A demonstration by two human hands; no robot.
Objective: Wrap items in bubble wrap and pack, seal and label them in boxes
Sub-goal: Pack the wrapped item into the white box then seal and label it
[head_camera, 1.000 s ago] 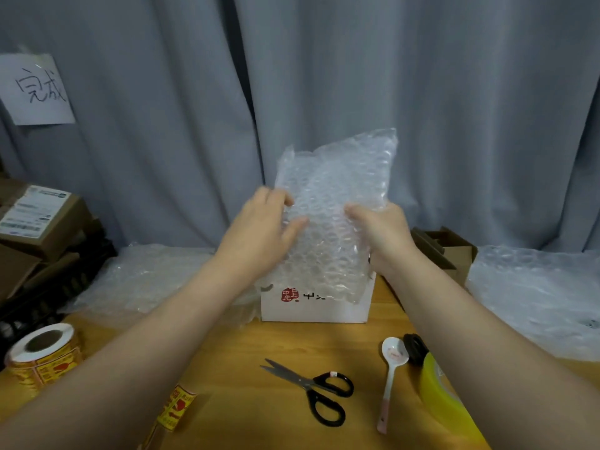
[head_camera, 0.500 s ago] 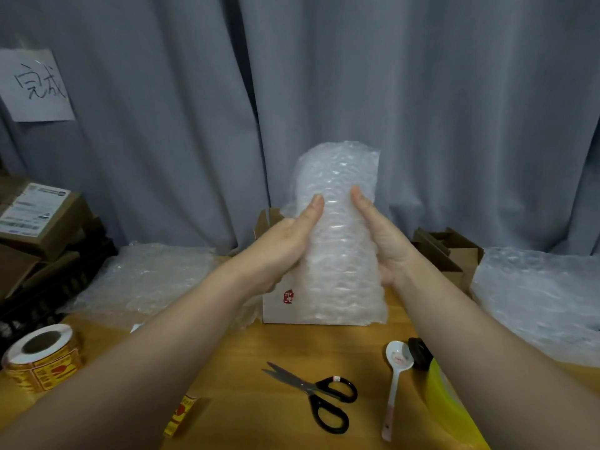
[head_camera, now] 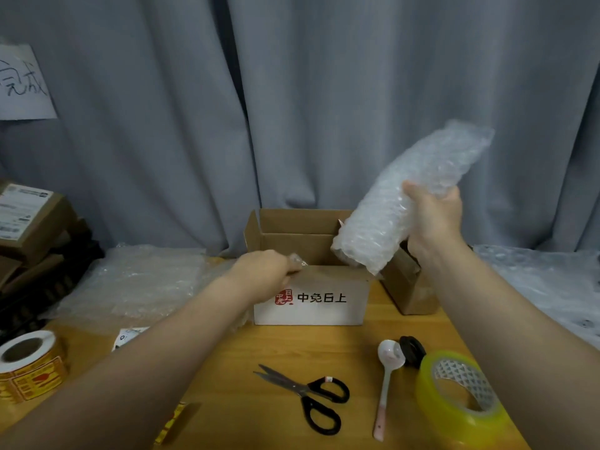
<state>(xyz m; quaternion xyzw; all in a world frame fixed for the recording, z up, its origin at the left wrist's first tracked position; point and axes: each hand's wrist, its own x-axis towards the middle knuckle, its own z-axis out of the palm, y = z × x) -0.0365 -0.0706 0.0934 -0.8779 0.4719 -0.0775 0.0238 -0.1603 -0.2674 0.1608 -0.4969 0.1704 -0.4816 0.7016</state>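
Open white-fronted cardboard box (head_camera: 311,300), clear bubble-wrapped bundle (head_camera: 399,209) tilted above its right end
Your right hand (head_camera: 435,219) clamps round the bundle, seemingly angling it to go in; your left hand (head_camera: 263,271) curls over the box's near rim, likely steadying it

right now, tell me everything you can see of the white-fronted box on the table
The box is cardboard, white front with a red seal and black characters, brown inside. It stands upright on the wooden table, top open, flaps raised. The left hand grips its front rim; the bubble-wrapped bundle tilts over its right corner.
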